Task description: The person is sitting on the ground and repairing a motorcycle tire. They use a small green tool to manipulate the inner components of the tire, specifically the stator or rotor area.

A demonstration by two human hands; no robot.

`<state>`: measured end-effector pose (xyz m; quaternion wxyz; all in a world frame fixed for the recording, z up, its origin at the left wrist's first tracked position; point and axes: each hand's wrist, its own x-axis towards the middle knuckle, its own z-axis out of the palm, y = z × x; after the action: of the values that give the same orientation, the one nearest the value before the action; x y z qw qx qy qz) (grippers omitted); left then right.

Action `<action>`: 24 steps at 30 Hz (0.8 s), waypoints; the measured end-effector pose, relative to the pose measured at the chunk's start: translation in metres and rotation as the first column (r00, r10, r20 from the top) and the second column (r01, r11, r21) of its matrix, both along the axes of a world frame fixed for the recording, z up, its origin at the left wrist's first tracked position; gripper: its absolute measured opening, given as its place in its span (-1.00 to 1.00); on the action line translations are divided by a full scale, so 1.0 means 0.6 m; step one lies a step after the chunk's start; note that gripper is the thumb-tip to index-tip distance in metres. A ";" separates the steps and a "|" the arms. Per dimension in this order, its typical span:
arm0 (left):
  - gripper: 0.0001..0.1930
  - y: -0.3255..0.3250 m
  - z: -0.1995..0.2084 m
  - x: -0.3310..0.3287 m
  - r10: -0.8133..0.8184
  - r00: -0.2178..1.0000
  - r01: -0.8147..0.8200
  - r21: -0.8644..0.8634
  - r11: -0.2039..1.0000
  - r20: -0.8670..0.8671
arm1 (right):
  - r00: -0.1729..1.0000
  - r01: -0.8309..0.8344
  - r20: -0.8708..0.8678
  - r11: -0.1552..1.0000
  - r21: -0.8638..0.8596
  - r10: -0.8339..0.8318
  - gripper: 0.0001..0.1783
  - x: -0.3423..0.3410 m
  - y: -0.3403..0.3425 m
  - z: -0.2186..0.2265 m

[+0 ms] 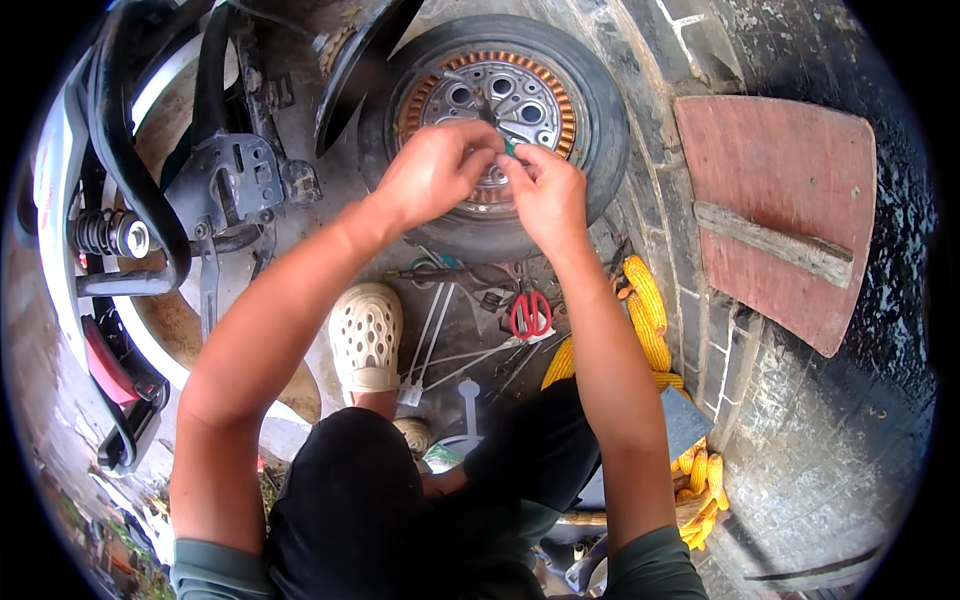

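A scooter wheel [608, 150] with a black tyre lies flat on the ground, its hub motor exposed. A ring of copper windings [567, 105] surrounds the grey metal centre [515, 85]. Over the near part of this hub, my left hand [440, 170] is closed, thumb and fingers pinched; what they hold is hidden. Fingertips almost touching it, my right hand [550, 195] pinches a small green piece [510, 147], perhaps a wire end. Dark wires [487, 108] rise from the hub's middle just beyond my fingers.
Red-handled scissors [531, 315], pliers and white cable ties [433, 330] lie between the wheel and my clog [365, 335]. A scooter frame [225, 180] stands on the left. Corn cobs [648, 315] and a wooden board [775, 190] are along the right wall.
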<state>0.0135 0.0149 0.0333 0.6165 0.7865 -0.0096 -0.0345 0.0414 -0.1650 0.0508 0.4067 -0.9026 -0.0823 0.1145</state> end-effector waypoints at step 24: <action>-0.78 -0.073 -0.007 -0.011 0.143 0.678 -0.701 -0.577 0.420 -0.721 | 0.999 -0.045 -0.026 0.977 -0.208 0.040 -0.72 0.014 0.021 0.021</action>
<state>0.0068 -0.0292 0.0292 0.8654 0.3239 0.3709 -0.0926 0.0496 -0.1523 0.0632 0.3083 -0.9370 -0.0845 0.1411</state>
